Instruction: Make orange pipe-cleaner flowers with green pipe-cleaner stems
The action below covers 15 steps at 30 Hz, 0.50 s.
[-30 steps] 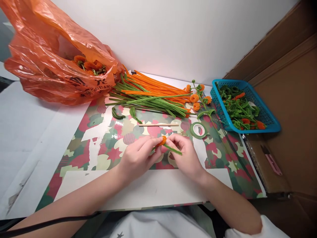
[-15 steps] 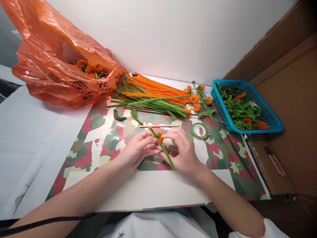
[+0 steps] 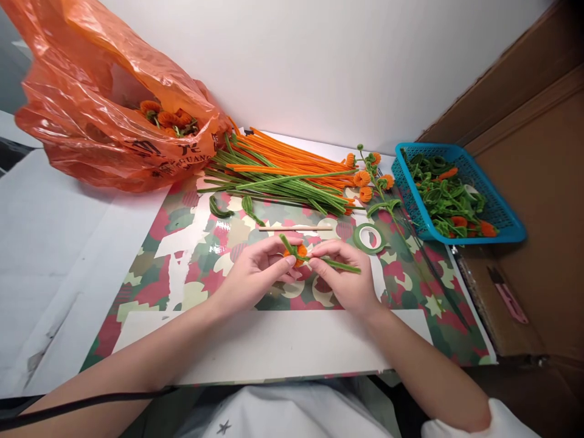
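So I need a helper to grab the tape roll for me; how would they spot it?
Start at the blue basket on the right. Just left of its near corner, on the patterned mat, lies the green tape roll: the only flat ring there.

Head camera, looking forward-down, close over table [image 3: 68,243].

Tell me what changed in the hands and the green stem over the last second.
The green pipe cleaner swung from pointing down toward the person to lying nearly level, pointing right. Both the left hand and right hand kept their pinch at the orange pom-pom. The wooden stick and tape roll stayed put.
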### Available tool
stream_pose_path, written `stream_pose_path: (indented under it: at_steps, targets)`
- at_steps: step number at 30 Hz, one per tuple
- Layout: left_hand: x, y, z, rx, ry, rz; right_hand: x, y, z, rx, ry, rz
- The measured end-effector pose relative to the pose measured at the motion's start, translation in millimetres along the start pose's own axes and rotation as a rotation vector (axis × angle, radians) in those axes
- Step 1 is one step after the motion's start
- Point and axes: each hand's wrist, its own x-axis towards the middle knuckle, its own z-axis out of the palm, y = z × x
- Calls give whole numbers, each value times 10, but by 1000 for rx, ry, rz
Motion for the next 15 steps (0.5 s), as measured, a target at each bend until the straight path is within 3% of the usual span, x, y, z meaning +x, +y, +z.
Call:
stream_pose_path:
  at_steps: [7, 15]
  targets:
    - [10, 47, 2, 74, 36, -53, 6, -5, -46, 33, -178, -96]
    - [16, 6, -15, 137, -44, -51, 30, -29, -84, 85, -160, 135]
